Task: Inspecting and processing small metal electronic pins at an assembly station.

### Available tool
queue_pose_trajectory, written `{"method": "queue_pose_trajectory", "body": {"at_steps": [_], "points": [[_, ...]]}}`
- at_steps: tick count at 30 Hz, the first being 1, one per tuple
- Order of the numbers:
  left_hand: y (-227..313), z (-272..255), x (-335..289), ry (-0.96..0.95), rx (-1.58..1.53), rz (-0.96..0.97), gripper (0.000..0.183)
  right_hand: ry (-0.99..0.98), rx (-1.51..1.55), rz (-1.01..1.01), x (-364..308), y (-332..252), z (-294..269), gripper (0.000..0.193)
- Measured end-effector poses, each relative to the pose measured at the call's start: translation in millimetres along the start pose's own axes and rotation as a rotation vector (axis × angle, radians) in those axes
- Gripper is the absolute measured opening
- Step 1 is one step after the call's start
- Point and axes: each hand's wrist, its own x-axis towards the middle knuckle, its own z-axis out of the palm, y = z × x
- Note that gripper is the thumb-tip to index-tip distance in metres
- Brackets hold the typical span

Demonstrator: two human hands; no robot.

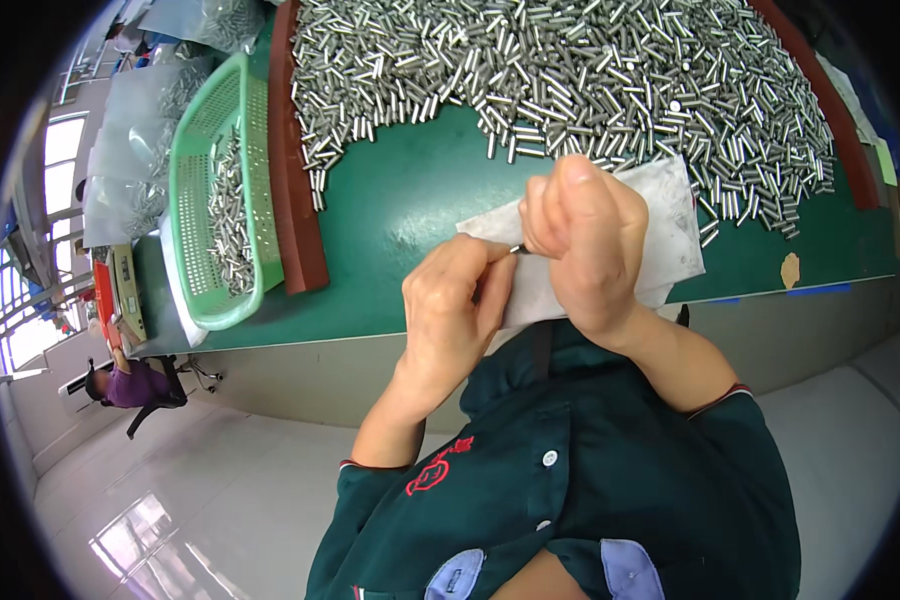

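My left hand point(450, 300) is closed, its thumb and fingertips pinching one end of a small metal pin point(516, 248). Fingers curled into a fist, my right hand point(592, 240) meets the pin's other end, so most of it is hidden between the two hands. Beneath them a smudged white cloth or paper sheet point(670, 235) lies at the table's near edge. Beyond the hands spreads a large heap of loose, shiny metal pins point(570, 80), some touching the far side of the sheet.
Red-brown rails point(300, 240) border the heap on the green table point(380, 215). Left of them stands a light green basket point(260, 220) with more pins. Clear plastic bags of metal parts point(135, 160) lie farther left. A person in purple point(140, 385) sits in the left background.
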Motion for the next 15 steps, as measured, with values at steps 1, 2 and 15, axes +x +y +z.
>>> {"method": "queue_pose_trajectory", "body": {"at_steps": [1, 2, 15], "points": [[3, -4, 2, -0.026, -0.111, -0.113, 0.009, 0.027, 0.061, 0.037, 2, 0, -1, 0.036], [7, -7, 2, -0.058, -0.226, -0.23, 0.009, 0.033, 0.092, 0.043, 1, 0, -4, 0.037], [-34, -20, 25, -0.069, -1.535, -0.51, 0.021, 0.055, 0.235, 0.075, 3, -1, -8, 0.037]]}}
